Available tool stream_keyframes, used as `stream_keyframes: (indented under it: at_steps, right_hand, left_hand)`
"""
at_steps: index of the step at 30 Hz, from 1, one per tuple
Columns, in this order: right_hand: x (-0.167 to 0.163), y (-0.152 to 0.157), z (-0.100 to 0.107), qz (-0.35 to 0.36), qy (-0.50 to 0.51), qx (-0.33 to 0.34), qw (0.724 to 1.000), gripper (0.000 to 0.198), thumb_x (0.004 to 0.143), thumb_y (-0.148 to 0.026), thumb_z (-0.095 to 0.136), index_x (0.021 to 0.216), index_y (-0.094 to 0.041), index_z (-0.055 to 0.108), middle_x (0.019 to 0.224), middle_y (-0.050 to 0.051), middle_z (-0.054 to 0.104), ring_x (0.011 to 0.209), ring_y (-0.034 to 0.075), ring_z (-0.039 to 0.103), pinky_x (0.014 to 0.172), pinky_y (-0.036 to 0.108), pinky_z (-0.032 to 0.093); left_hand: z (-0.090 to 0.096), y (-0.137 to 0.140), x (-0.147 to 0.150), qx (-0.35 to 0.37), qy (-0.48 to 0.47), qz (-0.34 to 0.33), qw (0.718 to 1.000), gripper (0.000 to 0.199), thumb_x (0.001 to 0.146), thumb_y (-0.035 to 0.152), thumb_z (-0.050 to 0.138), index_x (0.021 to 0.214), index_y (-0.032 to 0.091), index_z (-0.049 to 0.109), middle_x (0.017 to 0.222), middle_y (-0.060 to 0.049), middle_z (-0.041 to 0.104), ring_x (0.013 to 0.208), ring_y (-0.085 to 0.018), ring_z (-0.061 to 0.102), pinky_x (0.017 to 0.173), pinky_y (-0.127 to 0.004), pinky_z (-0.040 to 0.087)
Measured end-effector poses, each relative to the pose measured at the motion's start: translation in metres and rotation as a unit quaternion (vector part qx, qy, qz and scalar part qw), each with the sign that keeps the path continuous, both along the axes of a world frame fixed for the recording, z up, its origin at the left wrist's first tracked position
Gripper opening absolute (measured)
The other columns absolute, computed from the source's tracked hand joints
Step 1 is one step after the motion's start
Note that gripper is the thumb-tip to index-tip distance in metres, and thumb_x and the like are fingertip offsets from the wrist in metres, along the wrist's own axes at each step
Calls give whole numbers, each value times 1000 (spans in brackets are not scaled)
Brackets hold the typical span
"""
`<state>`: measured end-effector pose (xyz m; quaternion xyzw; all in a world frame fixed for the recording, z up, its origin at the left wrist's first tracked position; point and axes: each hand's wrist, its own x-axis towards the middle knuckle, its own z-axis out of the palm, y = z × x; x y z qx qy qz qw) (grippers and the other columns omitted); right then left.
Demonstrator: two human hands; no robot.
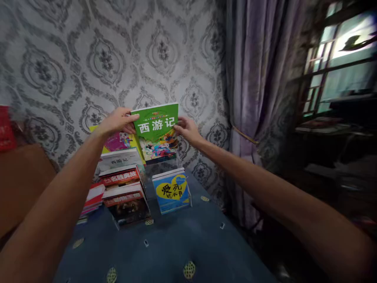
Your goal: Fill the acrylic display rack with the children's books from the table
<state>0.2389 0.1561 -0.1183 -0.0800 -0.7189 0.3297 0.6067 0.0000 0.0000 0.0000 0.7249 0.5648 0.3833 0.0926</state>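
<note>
Both my hands grip a green picture book (157, 135) with white Chinese title characters, upright near the wall. My left hand (119, 120) is closed on its upper left edge, and my right hand (187, 129) pinches its right edge. Behind and left of it stands a yellow book (118, 142) with a pink circle, partly hidden. In front of that are a pale book (120, 160), a red-banded book (120, 177) and a dark book with a red band (128, 208), standing in tiers. Below the green book, a blue book with a yellow heart (172, 192) stands in a clear holder.
A blue patterned cloth covers the table (165, 243). Left of the tiered books lies a stack of red and white books (92, 196), with a brown cardboard box (26, 181) farther left. Purple curtains (247, 78) hang beyond the table's right edge.
</note>
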Motion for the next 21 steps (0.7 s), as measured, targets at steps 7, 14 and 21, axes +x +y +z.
stream_keyframes:
  at_steps: [7, 14, 21]
  right_hand:
    - [1, -3, -2, -11, -20, -3, 1000, 36, 78, -38, 72, 106, -22, 55, 85, 1, 70, 72, 16, 65, 57, 25, 53]
    - [2, -5, -14, -10, -25, -25, 999, 33, 78, -35, 70, 104, -21, 56, 86, 1, 70, 74, 16, 65, 60, 27, 54]
    - [3, -3, -28, -6, -41, -48, 998, 36, 75, -37, 71, 102, -21, 56, 87, 2, 71, 75, 18, 67, 60, 28, 54]
  left_hand:
    - [-8, 6, -5, 3, -16, 1, 1000, 23, 80, 38, 65, 83, 17, 59, 63, -4, 70, 63, -26, 73, 62, -37, 61]
    - [-17, 11, -6, -18, -24, 2, 1000, 19, 80, 35, 65, 82, 19, 57, 59, -1, 68, 61, -24, 73, 61, -34, 61]
    - [-27, 12, -3, -43, -31, 2, 999, 23, 77, 35, 70, 76, 20, 53, 58, 2, 68, 61, -21, 72, 61, -31, 60]
